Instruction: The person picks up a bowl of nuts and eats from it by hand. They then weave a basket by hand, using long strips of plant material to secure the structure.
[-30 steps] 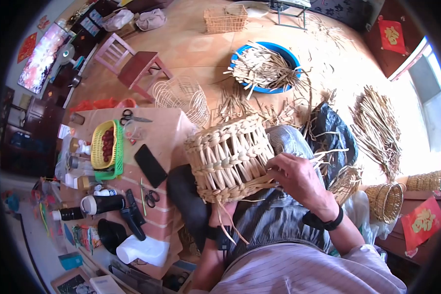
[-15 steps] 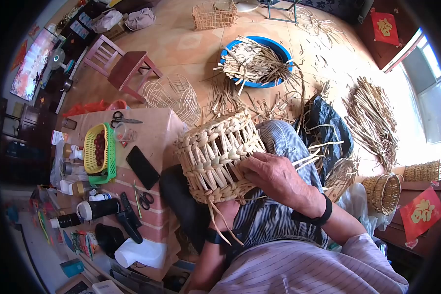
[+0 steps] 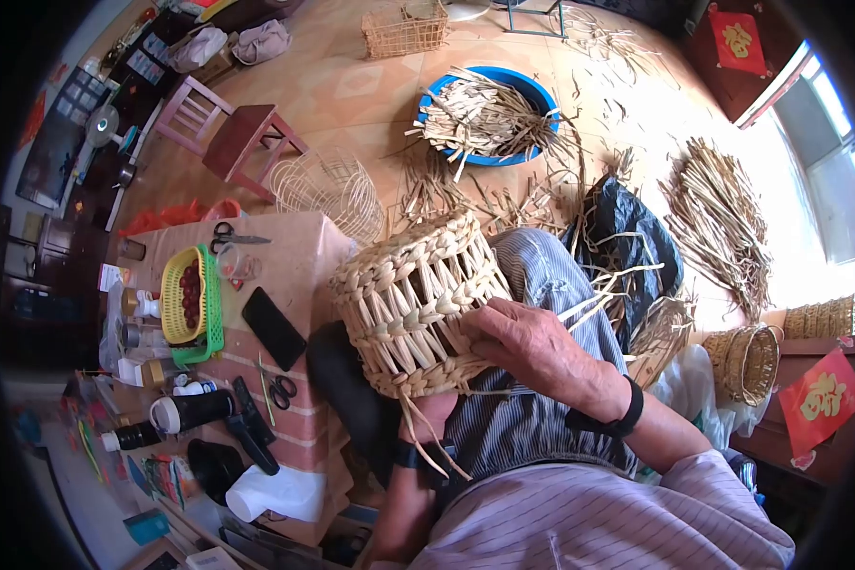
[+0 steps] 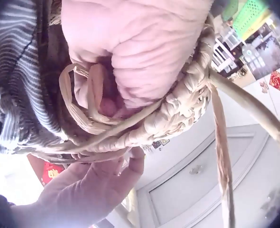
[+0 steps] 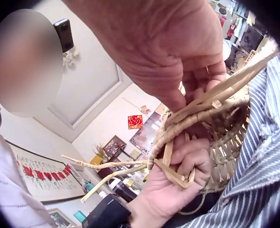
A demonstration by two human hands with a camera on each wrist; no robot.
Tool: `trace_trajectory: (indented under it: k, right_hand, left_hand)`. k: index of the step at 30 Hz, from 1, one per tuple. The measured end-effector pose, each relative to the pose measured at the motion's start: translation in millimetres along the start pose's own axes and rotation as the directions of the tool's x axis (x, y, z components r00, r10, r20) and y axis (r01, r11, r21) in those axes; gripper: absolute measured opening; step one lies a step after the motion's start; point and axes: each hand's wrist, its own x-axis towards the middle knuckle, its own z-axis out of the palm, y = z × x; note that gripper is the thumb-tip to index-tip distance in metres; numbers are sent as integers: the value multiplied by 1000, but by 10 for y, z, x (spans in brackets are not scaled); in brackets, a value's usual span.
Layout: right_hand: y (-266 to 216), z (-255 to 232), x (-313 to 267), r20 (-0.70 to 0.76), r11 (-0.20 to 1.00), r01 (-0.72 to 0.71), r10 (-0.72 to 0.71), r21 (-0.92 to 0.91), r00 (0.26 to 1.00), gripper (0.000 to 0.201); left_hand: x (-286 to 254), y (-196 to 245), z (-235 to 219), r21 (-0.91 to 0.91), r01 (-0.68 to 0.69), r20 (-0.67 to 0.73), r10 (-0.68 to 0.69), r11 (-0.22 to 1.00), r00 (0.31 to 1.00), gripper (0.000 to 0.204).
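A woven straw basket [image 3: 418, 304] with open slats and braided bands lies tilted on the lap. My left hand [image 5: 180, 178] reaches into its opening, fingers curled round the rim and a folded strand [image 4: 94, 102]. On the rim's near side, my right hand [image 3: 532, 351] pinches straw strands at the edge; in the right wrist view its thumb and fingertips meet at the braid [image 5: 216, 97]. Two loose strand ends [image 3: 427, 437] hang from the basket's lower left edge.
Left, a table [image 3: 299, 247] carries a phone [image 3: 274, 328], scissors [image 3: 282, 391], a yellow basket [image 3: 182, 328] and bottles. Ahead stand a blue basin [image 3: 541, 95] of straw, a wire-like basket frame [image 3: 328, 195] and a chair [image 3: 242, 138]. Straw bundles [image 3: 717, 223] lie right.
My right hand has moved left and in against the basket's rim from a more raised pose. The basket has shifted a little left in the head view, as has the whole scene.
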Motion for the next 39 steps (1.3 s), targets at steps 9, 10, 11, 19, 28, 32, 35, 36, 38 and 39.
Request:
trace_trajectory:
  k: [9, 10, 11, 19, 28, 32, 35, 36, 38, 39]
  right_hand:
    - [39, 47, -38, -42, 994, 47, -51, -103, 998, 29]
    - [40, 31, -21, -34, 997, 35, -37, -72, 999, 28]
    - [33, 8, 5, -26, 999, 23, -24, -42, 999, 26]
    - [128, -178, -56, 135, 484, -350, 423, 802, 896, 17]
    - [674, -683, -590, -101, 518, -280, 591, 808, 801, 23]
    - [516, -627, -471, -354, 732, -154, 489, 664, 797, 25]
    - [67, -758, -183, -484, 931, -175, -2, -320, 875, 39]
    - [-27, -752, -112, -423, 837, -86, -182, -541, 887, 35]
    - [-87, -610, -18, -251, 907, 130, -245, -400, 936, 27]
    - [-84, -472, 14, -179, 942, 151, -211, -301, 961, 23]
  left_hand:
    - [131, 236, -262, 271, -139, -197, 196, 953, 961, 58]
    - [101, 141, -216, 247, -151, -160, 194, 957, 968, 60]
    - [100, 61, -175, 53, -85, -82, 89, 995, 993, 62]
    - [38, 160, -160, 418, -25, 202, 66, -908, 977, 45]
    - [-123, 795, -922, -906, 131, 253, -267, -402, 930, 57]
    - [-111, 860, -986, -911, 162, 283, -289, -380, 915, 62]
    - [-60, 780, -817, -896, 129, 292, -345, -425, 892, 61]
    - [-53, 685, -725, -944, 107, 204, -295, -312, 934, 60]
    - [-27, 598, -631, -976, 69, 118, -237, -207, 964, 59]
    - [45, 692, -723, -975, 66, 118, -240, -214, 964, 58]
